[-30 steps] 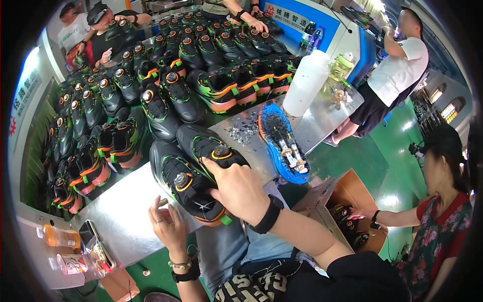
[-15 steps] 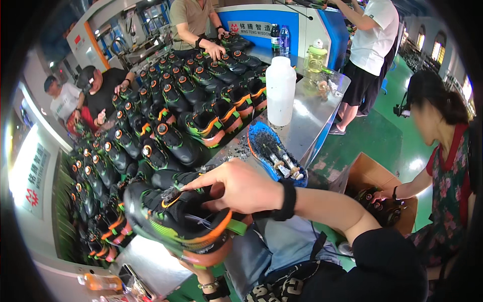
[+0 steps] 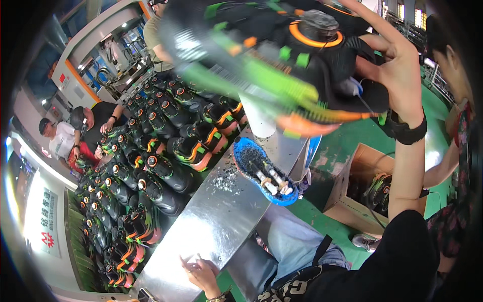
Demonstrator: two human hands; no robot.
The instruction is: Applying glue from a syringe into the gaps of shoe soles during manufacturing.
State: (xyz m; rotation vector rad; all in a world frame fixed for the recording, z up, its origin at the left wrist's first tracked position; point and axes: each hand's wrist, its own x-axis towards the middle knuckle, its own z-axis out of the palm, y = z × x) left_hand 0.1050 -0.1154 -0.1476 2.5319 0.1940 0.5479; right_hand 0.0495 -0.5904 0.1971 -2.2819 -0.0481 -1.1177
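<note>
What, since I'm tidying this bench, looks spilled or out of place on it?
Dark crumbs lie scattered on the metal table, beside the blue sole-shaped tray. They look spilled, since similar dark bits lie inside the tray.

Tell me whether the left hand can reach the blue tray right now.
Probably yes: the left hand looks empty, and only the metal tabletop seems to lie between it and the blue tray.

Shoe dial [image 3: 320,25] glossy plastic; table [image 3: 193,234] shiny metal; box [image 3: 352,214] matt cardboard
</note>
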